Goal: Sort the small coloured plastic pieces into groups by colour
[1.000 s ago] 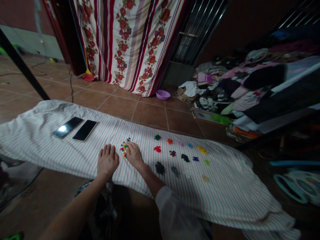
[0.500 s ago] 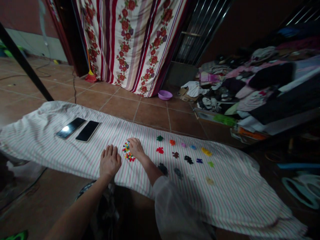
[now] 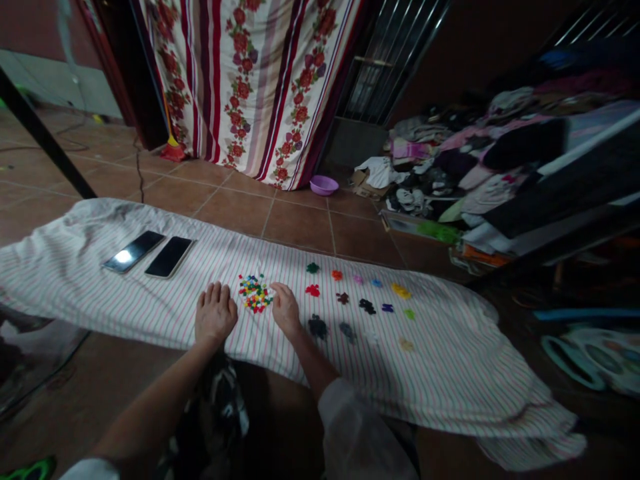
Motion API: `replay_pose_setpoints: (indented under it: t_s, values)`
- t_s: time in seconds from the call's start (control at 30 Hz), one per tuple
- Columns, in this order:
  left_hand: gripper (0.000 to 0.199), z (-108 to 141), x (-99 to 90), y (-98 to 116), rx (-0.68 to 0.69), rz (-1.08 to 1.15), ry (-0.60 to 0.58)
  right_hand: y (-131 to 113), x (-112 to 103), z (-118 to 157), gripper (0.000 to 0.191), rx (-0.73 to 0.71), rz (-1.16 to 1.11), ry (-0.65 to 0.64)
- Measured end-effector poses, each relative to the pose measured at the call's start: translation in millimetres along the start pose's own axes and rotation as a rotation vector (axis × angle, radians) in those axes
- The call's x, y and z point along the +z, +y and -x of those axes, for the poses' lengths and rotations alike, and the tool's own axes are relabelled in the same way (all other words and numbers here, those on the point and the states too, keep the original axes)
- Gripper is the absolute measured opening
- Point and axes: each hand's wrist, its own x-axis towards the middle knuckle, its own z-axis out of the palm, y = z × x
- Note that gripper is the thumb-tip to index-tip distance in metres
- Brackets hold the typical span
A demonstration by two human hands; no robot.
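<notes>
Multicoloured pieces [image 3: 256, 294], tiny and hard-looking, strewn loosely about midway between far and near edges of the wrinkled, striped, cloth-covered surface [image 3: 440, 373]. Just beside, left grip [image 3: 216, 312] palm down, flat and unclenched; right grip [image 3: 287, 311] curled at their right fringe, clamped or not impossible to tell. Individual shapes too small to make out; whitish cluster [image 3: 371, 337] nearly lost against pale stripes.

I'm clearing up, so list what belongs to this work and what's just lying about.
Likely in use:
mixed multicoloured pile of tiny pieces
small single-colour clusters
white striped cloth

Likely lying about:
two black rectangular phones
round purple basin
</notes>
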Motion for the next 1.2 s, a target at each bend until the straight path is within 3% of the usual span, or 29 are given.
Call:
replay_pose_setpoints:
  t_s: [0.83,1.03,1.2]
  values:
    - [0.047,1.3,0.8,-1.8,-0.01,0.065,0.029,-6.7,-3.2,-3.3,0.039,0.016,0.011,-0.051]
    - [0.047,0.9,0.0,-1.1,-0.008,0.043,0.031,-9.0,-1.6,-27.2,0.029,0.04,0.055,-0.065]
    - [0.047,0.6,0.8,-0.8,0.001,0.044,0.036,-27.8,8.1,-60.0,0.022,0.012,0.241,-0.241]
